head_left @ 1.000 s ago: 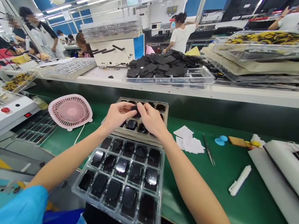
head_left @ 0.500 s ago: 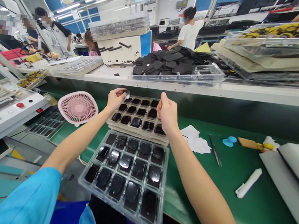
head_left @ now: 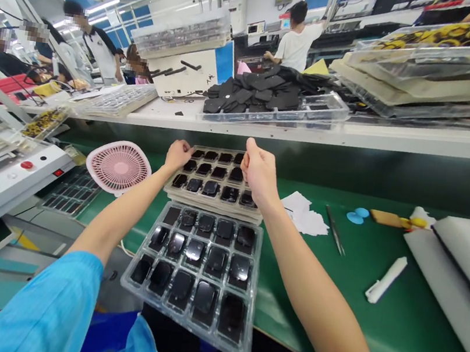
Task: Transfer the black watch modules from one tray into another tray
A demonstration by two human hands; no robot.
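Observation:
My left hand [head_left: 178,156] is at the back left corner of the far tray [head_left: 174,192], its fingers curled together. Whatever lies between those fingertips is hidden. Over the right side of that tray is my right hand [head_left: 259,171], closed with the thumb pointing up; I cannot see what it grips, if anything. The far tray tops a stack and carries dark rounded-square glass-like pieces in rows of pockets. Closer to my body, a clear plastic tray [head_left: 251,325] holds similar glossy black pieces [head_left: 204,297] and extends past the table's front edge.
Left of the trays lies a pink fan-like round grille [head_left: 119,167]. White paper [head_left: 302,212], tweezers [head_left: 335,231] and a white pen-like tool [head_left: 386,280] lie right on the green table. Black flat parts [head_left: 260,91] are heaped on the shelf ahead. People are at work beyond it.
My left hand has come to the far tray's back left corner. The small shiny piece that showed at its fingertips is out of sight. My right hand stays closed; the view has shifted slightly.

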